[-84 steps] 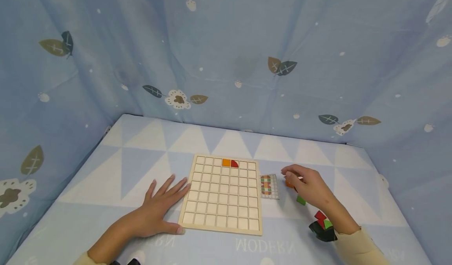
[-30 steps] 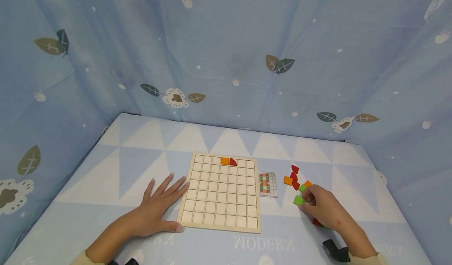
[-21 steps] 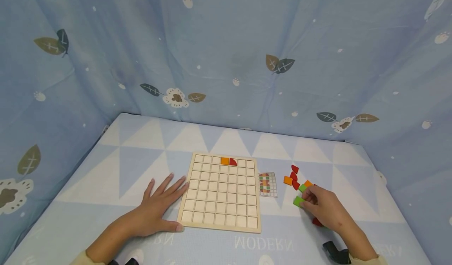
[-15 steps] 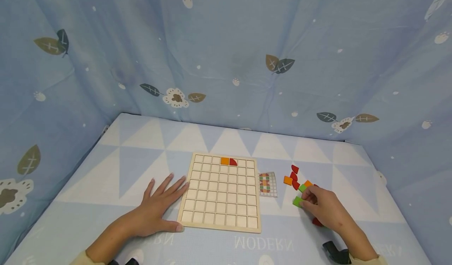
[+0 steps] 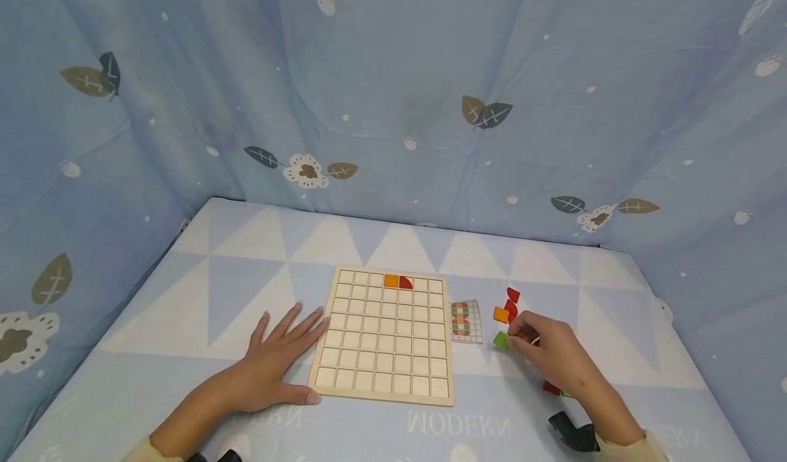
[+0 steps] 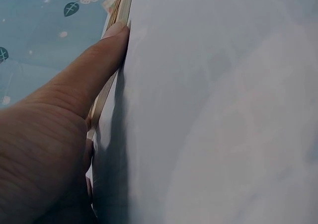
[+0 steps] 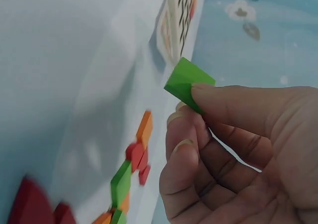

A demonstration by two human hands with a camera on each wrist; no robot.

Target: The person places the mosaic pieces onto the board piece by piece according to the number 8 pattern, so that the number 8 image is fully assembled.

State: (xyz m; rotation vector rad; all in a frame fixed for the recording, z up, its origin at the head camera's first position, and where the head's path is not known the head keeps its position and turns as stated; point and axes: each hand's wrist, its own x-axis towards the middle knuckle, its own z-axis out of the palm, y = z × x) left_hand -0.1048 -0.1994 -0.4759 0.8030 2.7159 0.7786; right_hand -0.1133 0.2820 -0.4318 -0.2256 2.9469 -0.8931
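Note:
Between thumb and fingers, my right hand (image 5: pixel 550 346) pinches a green square tile (image 7: pixel 188 81), raised off the table in the right wrist view. In the head view that green tile (image 5: pixel 501 340) is just right of a small printed pattern card (image 5: pixel 467 322). My left hand (image 5: pixel 277 359) lies spread, its fingertips and thumb touching the left edge of a wooden grid board (image 5: pixel 384 339). An orange square tile (image 5: pixel 391 281) and a red quarter-round tile (image 5: pixel 406 282) sit side by side in the board's top row.
Loose red tiles (image 5: pixel 513 294) and an orange tile (image 5: pixel 501 314) lie beyond my right hand. A green tile (image 7: pixel 120 184) rests among them in the right wrist view. More red pieces (image 5: pixel 550 387) lie under the right forearm. A patterned curtain (image 5: pixel 393 106) stands behind the table.
My right hand has picked up the green tile and shifted left with it, toward the card. The left hand and the board have stayed where they were.

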